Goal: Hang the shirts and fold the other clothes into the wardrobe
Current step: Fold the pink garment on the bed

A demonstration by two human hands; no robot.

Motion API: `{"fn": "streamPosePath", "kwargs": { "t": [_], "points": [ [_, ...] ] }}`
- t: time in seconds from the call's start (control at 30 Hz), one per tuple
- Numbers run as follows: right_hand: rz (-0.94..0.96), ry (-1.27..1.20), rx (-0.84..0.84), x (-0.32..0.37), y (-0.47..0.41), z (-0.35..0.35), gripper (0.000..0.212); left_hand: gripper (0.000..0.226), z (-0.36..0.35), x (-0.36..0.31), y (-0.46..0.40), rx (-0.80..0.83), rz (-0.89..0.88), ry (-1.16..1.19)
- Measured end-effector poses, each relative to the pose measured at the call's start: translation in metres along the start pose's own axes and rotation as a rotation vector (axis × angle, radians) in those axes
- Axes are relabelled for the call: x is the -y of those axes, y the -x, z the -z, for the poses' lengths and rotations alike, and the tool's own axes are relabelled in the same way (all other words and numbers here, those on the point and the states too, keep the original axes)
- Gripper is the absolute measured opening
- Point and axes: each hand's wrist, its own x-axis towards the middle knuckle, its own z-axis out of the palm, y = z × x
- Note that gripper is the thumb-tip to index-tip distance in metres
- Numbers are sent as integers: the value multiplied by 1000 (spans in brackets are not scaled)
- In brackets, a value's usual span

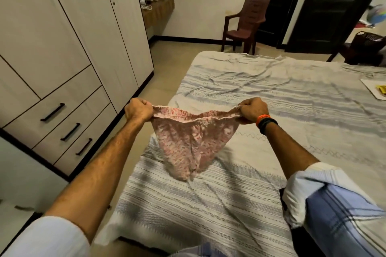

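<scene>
We log both arms stretched forward over the near end of the bed (271, 94). The left hand (139, 109) is clenched round the left end of the waistband of a pink patterned garment (188, 144); the right hand (253, 110) is clenched round the right end. The waistband runs between the two fists, sagging slightly in the middle. The garment hangs from it, narrowing downward, and its lowest edge reaches the bedsheet (208, 204); we cannot tell whether it rests on the sheet or hangs just clear.

The right wrist carries an orange band and a dark band (266, 122). Both sleeves are rolled up: a white sleeve at near left, a white and blue one at near right.

The sheet is pale with grey-blue stripes and is wrinkled. The wardrobe (62, 37) stands to the left, its tall doors closed, with three drawers low down, each with a dark bar handle, all pushed in.

Far side: a brown plastic chair (244, 25) against the wall, dark doors (325, 10) to its right, a wooden shelf (158, 9) to its left with small items on it. A dark basket (363, 46) sits at far right beyond the bed. A flat pale item (373, 87) lies on the bed at the right edge.
</scene>
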Motion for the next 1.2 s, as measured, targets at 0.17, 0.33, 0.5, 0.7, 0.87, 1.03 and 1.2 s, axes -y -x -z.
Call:
{"fn": "streamPosePath", "kwargs": {
  "t": [0.17, 0.33, 0.5, 0.7, 0.87, 1.03, 1.2],
  "points": [
    [25, 54, -18, -6, 0, -3, 23, 19, 10, -10, 30, -1, -16, -20],
    [-8, 58, 185, -9, -4, 2, 17, 27, 9, -8, 15, 135, 91, 174],
    [-15, 102, 171, -10, -5, 5, 23, 20, 9, -7, 18, 297, 106, 197],
    [-71, -54, 173, -16, -7, 4, 14, 18, 9, 19, 0, 154, -97, -283],
    [-105, -394, 278, -14, -3, 5, 22, 13, 8, 15, -2, 250, 56, 46],
    [-104, -603, 367, -28, -13, 5, 28, 12, 14, 3, 13, 250, 147, 349],
    [137, -253, 300, -32, -5, -2, 42, 24, 17, 16, 18, 310, -79, 55]
  ]
}}
